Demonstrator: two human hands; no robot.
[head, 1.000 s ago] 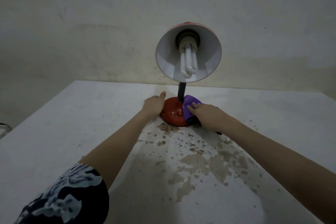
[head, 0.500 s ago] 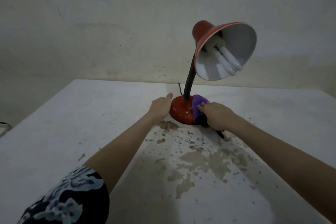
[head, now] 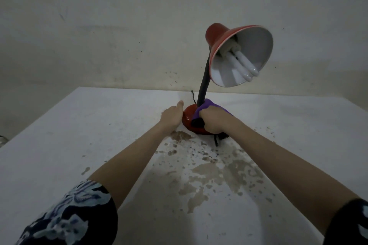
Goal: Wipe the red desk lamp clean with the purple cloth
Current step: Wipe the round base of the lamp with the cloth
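The red desk lamp [head: 218,36] stands near the far edge of the white table [head: 59,145], its shade turned to the right with the white bulb showing inside. A black bendy neck [head: 203,87] rises from its round red base [head: 188,114]. My right hand [head: 214,120] grips the purple cloth [head: 206,105] and presses it onto the top of the base beside the neck. My left hand [head: 172,116] rests with straight fingers against the left side of the base.
Brown patches of worn paint [head: 209,175] spread over the table in front of the lamp. A black cord end [head: 216,141] lies just before the base. A stained wall [head: 119,26] rises right behind the table's far edge.
The lamp shade has turned from facing me to facing right. My right hand with the cloth has shifted up onto the top of the base; my left hand stays at the base.
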